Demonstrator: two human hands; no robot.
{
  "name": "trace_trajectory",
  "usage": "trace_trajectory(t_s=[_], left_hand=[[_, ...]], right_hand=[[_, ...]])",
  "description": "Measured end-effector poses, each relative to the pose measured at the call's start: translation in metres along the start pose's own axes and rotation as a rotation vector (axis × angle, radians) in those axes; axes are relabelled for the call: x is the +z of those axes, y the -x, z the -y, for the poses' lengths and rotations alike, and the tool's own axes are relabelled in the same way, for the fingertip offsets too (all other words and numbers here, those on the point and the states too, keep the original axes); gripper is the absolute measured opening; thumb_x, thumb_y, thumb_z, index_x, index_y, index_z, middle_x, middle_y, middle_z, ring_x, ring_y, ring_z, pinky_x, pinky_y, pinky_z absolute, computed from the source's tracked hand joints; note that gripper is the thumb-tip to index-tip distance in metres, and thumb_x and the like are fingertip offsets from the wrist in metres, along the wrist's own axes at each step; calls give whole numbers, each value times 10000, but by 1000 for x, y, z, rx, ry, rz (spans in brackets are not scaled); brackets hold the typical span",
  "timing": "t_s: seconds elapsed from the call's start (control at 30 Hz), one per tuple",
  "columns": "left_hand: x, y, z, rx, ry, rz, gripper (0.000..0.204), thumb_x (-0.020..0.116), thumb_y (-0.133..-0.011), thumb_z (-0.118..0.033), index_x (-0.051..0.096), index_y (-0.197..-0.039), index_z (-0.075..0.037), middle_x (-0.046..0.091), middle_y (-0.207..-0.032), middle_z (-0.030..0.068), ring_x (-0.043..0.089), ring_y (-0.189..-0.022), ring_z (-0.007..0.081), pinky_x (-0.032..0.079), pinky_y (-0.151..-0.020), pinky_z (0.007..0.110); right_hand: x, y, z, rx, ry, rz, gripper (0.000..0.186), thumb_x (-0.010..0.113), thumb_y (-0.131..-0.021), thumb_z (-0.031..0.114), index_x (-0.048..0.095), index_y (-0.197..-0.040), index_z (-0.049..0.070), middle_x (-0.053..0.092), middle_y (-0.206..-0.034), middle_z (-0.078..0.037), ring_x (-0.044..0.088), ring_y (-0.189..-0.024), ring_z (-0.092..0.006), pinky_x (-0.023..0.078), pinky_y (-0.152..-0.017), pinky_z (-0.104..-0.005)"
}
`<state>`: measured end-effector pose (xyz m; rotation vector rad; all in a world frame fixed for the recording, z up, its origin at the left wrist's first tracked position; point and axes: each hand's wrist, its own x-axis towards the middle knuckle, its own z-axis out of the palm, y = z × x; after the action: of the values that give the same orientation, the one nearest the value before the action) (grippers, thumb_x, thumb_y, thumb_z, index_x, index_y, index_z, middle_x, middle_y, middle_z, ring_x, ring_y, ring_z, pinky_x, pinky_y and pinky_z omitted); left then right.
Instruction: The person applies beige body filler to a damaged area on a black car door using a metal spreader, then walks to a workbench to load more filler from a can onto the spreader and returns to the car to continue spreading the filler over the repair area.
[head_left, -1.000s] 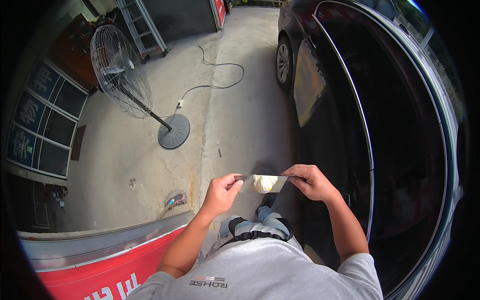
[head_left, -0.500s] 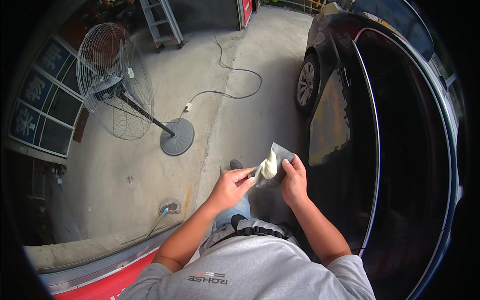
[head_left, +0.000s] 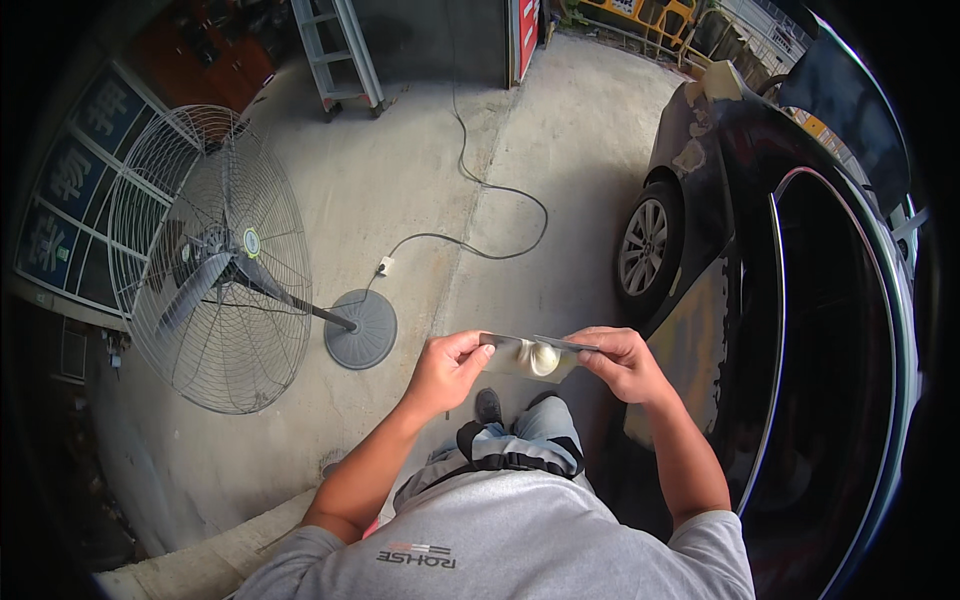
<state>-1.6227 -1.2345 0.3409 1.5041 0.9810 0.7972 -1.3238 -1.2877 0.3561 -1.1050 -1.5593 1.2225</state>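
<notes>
Between my two hands is a lump of pale cream body filler (head_left: pixel 542 358), soft and folded, on thin grey metal putty spreaders. My left hand (head_left: pixel 448 374) pinches the left spreader (head_left: pixel 507 344) between thumb and fingers. With thumb and fingers closed, my right hand (head_left: pixel 624 366) grips the right spreader (head_left: pixel 566 343), which is seen nearly edge-on. The filler sits between the two blades, touching them. Both hands are in front of my waist, above my shoes.
To the right stands a dark car (head_left: pixel 735 150), its side panel patched with dull yellow-grey filler (head_left: pixel 685 345). A large pedestal fan (head_left: pixel 215 260) stands left on a round base (head_left: pixel 360 330). A black cable (head_left: pixel 465 243) crosses the concrete floor. A ladder (head_left: pixel 338 55) is at the back.
The spreaders have turned from a tilted pose to nearly level, and the filler has been reshaped into a rounder lump. My hands have moved slightly apart. My view has shifted.
</notes>
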Motion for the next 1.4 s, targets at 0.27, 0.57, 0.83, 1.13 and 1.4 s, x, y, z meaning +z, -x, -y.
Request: trace_trajectory(t_s=[0.27,0.57,0.83,1.13,1.4], left_hand=[[18,-192,0,-207,480,7,212,545,-1071,-76,629,-1233,32,708,-1195,97,705,-1058,162,604,-910,341],[92,-414,-43,-320,676,-4,295,537,-1056,-79,621,-1311,41,713,-1254,162,720,-1117,251,590,-979,416],[159,-553,-66,-306,768,208,286,551,-1035,-64,624,-1285,53,720,-1212,169,728,-1093,270,595,-980,436],[233,-726,-51,-358,620,418,253,553,-1052,-64,639,-1260,52,728,-1201,157,729,-1079,238,608,-950,414],[262,-878,-63,-187,206,914,300,606,-1053,-94,660,-1325,19,719,-1119,67,678,-960,119,584,-854,297]], right_hand=[[-112,-106,-44,-527,910,-409,341,668,-789,-25,741,-1112,54,738,-1169,-135,703,-1083,-365,577,-941,-499],[-249,-227,-78,-557,880,-259,448,667,-765,71,773,-1187,176,716,-1257,-38,657,-1185,-305,510,-1053,-539],[-365,-279,-97,-475,882,-484,439,695,-762,68,778,-1183,160,720,-1257,-48,648,-1200,-330,506,-1048,-570],[-453,-295,-128,-119,630,-857,265,608,-895,17,706,-1140,40,728,-1142,-101,698,-1021,-273,566,-917,-380],[-529,-337,-135,138,-398,-1498,146,545,-1060,97,640,-1140,19,685,-1008,-12,613,-922,-76,513,-842,-274]])
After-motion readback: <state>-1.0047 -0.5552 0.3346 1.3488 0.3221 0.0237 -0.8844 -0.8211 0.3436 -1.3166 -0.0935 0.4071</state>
